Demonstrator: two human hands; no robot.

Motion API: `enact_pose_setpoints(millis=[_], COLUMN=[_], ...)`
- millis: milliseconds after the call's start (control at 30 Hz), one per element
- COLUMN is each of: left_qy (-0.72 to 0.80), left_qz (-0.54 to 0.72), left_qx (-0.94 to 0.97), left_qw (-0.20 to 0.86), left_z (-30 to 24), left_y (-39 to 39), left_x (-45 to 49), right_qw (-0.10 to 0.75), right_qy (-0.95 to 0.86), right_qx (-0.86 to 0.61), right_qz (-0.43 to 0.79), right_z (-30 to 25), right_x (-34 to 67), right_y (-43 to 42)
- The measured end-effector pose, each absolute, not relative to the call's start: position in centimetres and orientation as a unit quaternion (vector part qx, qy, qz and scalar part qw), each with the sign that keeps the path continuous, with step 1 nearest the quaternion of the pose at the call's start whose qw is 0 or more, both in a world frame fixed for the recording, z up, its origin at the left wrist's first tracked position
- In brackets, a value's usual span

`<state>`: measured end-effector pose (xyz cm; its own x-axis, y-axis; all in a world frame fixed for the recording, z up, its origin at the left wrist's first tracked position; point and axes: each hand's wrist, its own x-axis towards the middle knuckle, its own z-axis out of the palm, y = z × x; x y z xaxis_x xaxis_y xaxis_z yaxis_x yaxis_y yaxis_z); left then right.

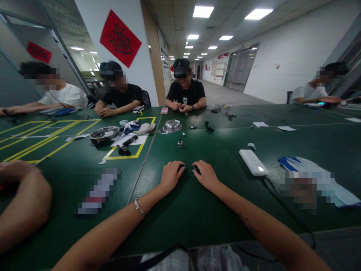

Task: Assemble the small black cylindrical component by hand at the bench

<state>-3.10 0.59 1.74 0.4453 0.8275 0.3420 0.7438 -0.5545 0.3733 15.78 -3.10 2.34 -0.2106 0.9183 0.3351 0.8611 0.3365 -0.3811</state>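
My left hand (171,176) rests on the green table (180,214), fingers curled toward the thumb around a dark spot that I cannot make out. Close beside it, my right hand (206,176) is closed in a pinch on a small black part (196,170), partly hidden by the fingers. The two hands face each other with a narrow gap between them. Just beyond them stands a small metal part with a dark upright stem (180,142). A short metal cylinder (184,134) lies farther on.
An upturned metal bowl (172,126) and black pieces (209,127) lie ahead. A white device (254,162) with a cable and gloves (318,175) are at right. A blurred flat item (98,192) and another person's arm (25,203) are at left. Several people sit around the table.
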Motion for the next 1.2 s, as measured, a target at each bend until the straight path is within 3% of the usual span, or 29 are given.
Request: enact_pose_setpoints(millis=[267, 500, 800, 1200], left_qy=[0.419, 0.376, 0.363, 0.321], left_qz=[0.309, 0.3, 0.303, 0.286], left_qx=[0.825, 0.819, 0.821, 0.85], left_qw=[0.218, 0.312, 0.32, 0.304], left_z=[0.9, 1.1, 0.9, 1.5], left_y=[1.1, 1.0, 1.1, 0.8], left_x=[-3.0, -3.0, -3.1, -3.3], right_qw=[0.265, 0.361, 0.4, 0.379], right_qy=[-0.761, -0.764, -0.766, -0.768], right_qx=[-0.589, -0.526, -0.491, -0.5], right_qz=[0.055, 0.099, 0.114, 0.129], right_z=[1.8, 2.5, 3.3, 3.2], right_x=[16.4, 15.4, 14.9, 13.8], right_y=[-2.6, -3.3, -3.8, -4.1])
